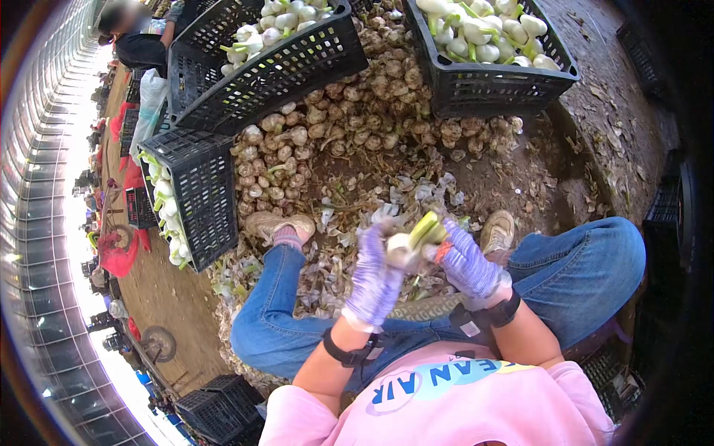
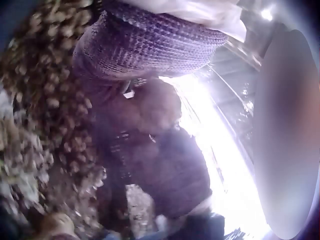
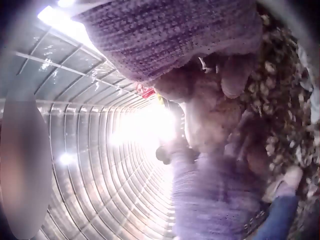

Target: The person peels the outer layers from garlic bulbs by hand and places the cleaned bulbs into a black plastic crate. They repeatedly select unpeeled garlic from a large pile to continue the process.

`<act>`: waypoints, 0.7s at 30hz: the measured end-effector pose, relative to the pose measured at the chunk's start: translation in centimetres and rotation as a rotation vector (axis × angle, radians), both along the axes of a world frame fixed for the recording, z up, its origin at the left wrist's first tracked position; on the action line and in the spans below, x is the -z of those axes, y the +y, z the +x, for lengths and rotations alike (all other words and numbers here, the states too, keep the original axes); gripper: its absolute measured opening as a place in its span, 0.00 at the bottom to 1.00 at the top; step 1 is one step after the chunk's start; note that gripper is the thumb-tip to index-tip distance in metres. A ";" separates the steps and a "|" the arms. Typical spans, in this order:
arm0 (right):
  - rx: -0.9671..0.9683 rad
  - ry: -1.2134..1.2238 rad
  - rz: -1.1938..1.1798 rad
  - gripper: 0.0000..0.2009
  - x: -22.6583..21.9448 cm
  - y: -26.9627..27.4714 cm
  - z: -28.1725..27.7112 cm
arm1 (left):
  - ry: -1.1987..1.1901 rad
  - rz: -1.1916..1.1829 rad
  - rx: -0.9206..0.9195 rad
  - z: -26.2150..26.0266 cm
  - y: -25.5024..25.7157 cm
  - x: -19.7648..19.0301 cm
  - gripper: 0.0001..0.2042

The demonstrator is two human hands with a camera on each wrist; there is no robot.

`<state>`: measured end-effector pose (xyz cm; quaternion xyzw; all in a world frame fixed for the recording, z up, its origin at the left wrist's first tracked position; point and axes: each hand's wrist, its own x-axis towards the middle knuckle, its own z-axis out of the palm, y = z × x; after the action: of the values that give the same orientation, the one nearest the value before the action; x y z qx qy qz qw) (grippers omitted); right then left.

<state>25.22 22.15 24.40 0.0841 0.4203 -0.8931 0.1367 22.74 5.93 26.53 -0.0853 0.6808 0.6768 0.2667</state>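
Pile [image 1: 349, 126] of unpeeled bulbs far centre, crates [image 1: 275, 67] beyond. Bulb [image 1: 407, 244] mid-air over lap, between both gloved hands. Left hand [image 1: 374, 279] cups body; right hand [image 1: 467, 262] pinches near green stalk [image 1: 425, 227]. Likely light, firm, skin flaky and slippery: hold round body, not stalk.

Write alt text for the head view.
A seated person's gloved left hand and right hand grip a garlic bulb with a green stalk over a pile of unpeeled garlic; black crates of cleaned white bulbs stand around it.
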 end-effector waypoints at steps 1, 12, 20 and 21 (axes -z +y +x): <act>-0.101 -0.066 -0.181 0.23 0.6 0.3 0.2 | 0.089 -0.071 0.055 0.2 0.2 0.1 0.38; 0.000 -0.249 -0.627 0.26 -0.9 0.8 0.8 | -0.077 0.138 0.223 -2.2 -0.7 -4.7 0.40; -0.013 -0.218 -0.504 0.27 -2.3 1.6 -0.1 | 0.330 -0.123 0.146 -3.4 -2.2 -3.1 0.16; 0.044 -0.168 -0.568 0.23 -2.2 1.2 -0.3 | 0.338 -0.098 0.153 -3.5 -2.3 -3.3 0.12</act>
<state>24.92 23.34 26.61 0.1253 0.1390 -0.9676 0.1695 19.23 3.59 29.86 0.0690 0.7526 0.6252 0.1948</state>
